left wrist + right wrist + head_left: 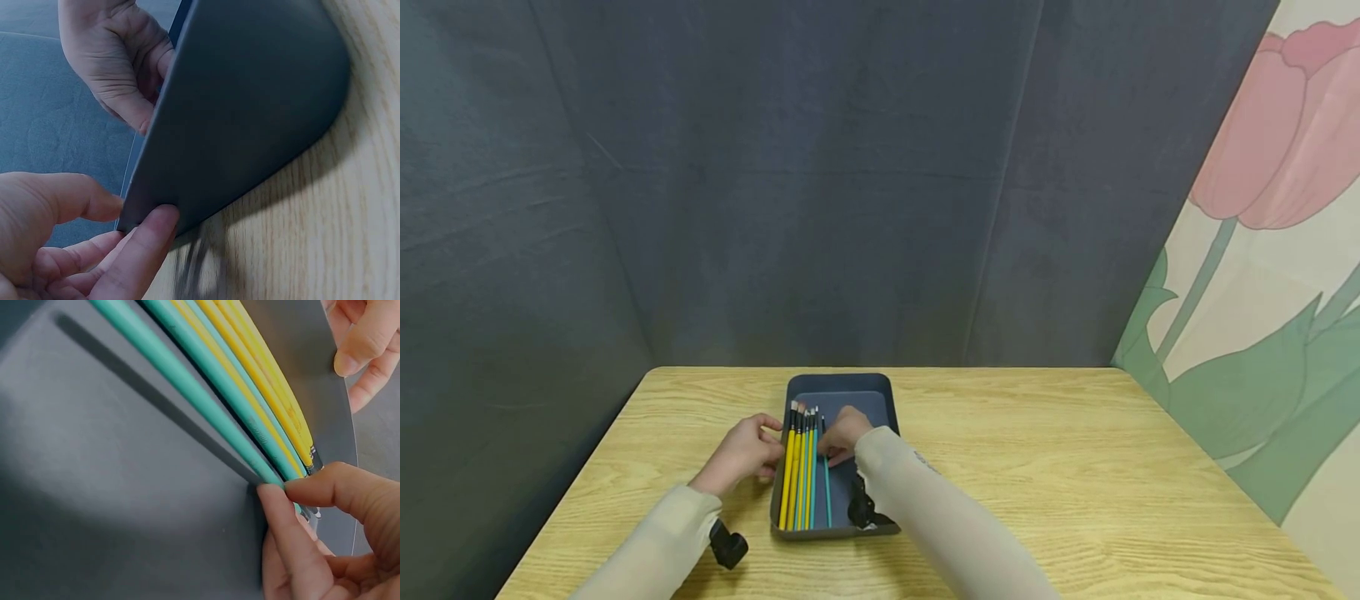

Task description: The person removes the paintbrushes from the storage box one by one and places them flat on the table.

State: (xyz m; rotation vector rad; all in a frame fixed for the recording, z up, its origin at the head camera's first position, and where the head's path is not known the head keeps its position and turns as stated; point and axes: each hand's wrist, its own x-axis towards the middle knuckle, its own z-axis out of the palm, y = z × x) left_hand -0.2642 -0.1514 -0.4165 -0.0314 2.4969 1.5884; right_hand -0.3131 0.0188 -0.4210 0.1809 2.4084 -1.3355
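A dark grey rectangular tray (842, 382) holds several paintbrushes lying lengthwise along its left side. Two thick yellow paintbrushes (788, 479) lie against the left wall, beside thinner yellow and teal ones, bristles towards the far end. My right hand (847, 432) is inside the tray and pinches a thin teal paintbrush (187, 387) between thumb and finger, just right of the row. That brush's near end seems slightly raised, casting a shadow on the tray floor. At the left wall, my left hand (745, 450) pinches the rim, thumb on top and a finger against the outside (250, 106).
The tray stands on a light wood-grain table (1075, 467). A dark grey curtain (850, 183) hangs behind the table and along its left side. On the right is a panel with a tulip pattern (1247, 142). Black wrist cameras (727, 546) sit under both sleeves.
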